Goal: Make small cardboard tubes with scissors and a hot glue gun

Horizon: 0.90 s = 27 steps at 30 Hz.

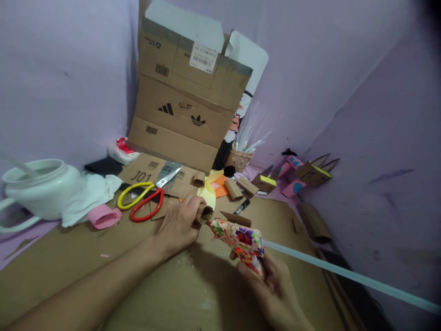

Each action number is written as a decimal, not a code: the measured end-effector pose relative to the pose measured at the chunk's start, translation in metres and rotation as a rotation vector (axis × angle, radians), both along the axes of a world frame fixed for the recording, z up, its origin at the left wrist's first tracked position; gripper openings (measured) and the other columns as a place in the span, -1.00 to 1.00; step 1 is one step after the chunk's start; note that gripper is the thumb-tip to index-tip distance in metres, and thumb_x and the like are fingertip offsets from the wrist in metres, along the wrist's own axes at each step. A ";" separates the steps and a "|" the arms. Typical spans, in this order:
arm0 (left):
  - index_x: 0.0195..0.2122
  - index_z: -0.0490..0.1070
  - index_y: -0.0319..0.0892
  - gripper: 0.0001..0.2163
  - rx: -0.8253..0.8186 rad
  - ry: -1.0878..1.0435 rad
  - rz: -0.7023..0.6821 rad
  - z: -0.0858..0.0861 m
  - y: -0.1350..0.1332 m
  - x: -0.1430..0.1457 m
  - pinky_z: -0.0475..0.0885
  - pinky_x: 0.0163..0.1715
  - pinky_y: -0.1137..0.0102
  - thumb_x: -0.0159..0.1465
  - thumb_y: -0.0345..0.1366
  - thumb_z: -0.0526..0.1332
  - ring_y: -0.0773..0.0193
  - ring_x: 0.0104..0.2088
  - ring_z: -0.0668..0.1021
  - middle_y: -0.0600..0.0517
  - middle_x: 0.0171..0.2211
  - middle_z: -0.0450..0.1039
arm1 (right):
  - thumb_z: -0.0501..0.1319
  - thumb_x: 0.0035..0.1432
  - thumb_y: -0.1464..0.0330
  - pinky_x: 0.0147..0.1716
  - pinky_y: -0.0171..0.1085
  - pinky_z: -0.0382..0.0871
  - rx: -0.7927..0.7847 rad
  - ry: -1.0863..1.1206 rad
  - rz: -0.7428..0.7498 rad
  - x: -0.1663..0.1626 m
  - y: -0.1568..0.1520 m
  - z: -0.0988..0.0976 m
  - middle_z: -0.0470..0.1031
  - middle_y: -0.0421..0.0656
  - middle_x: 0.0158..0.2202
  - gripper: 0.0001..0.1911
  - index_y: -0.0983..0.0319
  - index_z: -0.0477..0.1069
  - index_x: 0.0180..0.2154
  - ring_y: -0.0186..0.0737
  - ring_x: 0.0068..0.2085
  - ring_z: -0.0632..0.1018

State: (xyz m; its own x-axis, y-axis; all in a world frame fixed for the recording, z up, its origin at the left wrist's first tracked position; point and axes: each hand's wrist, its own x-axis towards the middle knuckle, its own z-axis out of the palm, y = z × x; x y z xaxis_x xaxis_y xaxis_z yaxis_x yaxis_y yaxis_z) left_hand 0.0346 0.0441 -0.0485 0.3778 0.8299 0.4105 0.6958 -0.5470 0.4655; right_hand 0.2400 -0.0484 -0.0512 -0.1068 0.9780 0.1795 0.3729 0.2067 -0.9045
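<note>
My left hand (182,223) is closed around a small cardboard tube (205,214), its open end facing right. In my right hand (268,285) is a glue gun (239,239) with a flowery covering and a small red light. A long clear glue stick (344,271) juts from its rear toward the right edge. The gun's nozzle is at the tube's open rim; whether it touches cannot be made out. Behind the gun lies a flat cardboard piece (237,219), partly hidden by it. Scissors (151,195) with one yellow and one red handle rest left of my left hand.
A white pot (44,188) with tissue (91,197) stands at the left, near a pink paper ring (104,216). A tall cardboard box (186,96) leans at the back. Cardboard rolls (234,189), a marker (242,206) and pink cardboard figures (292,181) are toward the back right.
</note>
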 end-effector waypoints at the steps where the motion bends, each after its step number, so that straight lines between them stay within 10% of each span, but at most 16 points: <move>1: -0.19 0.26 -0.14 -0.69 0.005 -0.001 0.000 0.000 0.000 0.000 0.31 -0.34 0.29 0.03 -0.53 0.05 0.14 -0.27 0.46 -0.02 -0.24 0.38 | 0.17 0.14 0.28 -0.33 -0.40 0.44 0.011 -0.001 -0.001 0.000 0.000 0.000 0.57 -0.07 -0.32 -0.80 0.26 0.45 -0.25 -0.19 -0.31 0.58; 27: -0.22 0.25 -0.13 -0.74 -0.037 -0.021 -0.023 0.002 -0.002 0.000 0.29 -0.33 0.28 0.06 -0.51 0.06 0.14 -0.27 0.46 -0.01 -0.24 0.39 | 0.24 0.01 0.25 -0.46 -0.36 0.47 0.084 0.024 -0.174 -0.008 0.004 0.010 0.58 -0.07 -0.45 -0.78 0.28 0.49 -0.38 -0.14 -0.43 0.59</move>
State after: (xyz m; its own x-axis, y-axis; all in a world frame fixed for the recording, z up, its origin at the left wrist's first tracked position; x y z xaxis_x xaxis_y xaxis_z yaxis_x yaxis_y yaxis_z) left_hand 0.0349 0.0420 -0.0462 0.3885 0.8359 0.3878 0.6730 -0.5449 0.5002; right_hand 0.2319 -0.0445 -0.0410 0.0680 0.9628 0.2614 0.3879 0.2159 -0.8961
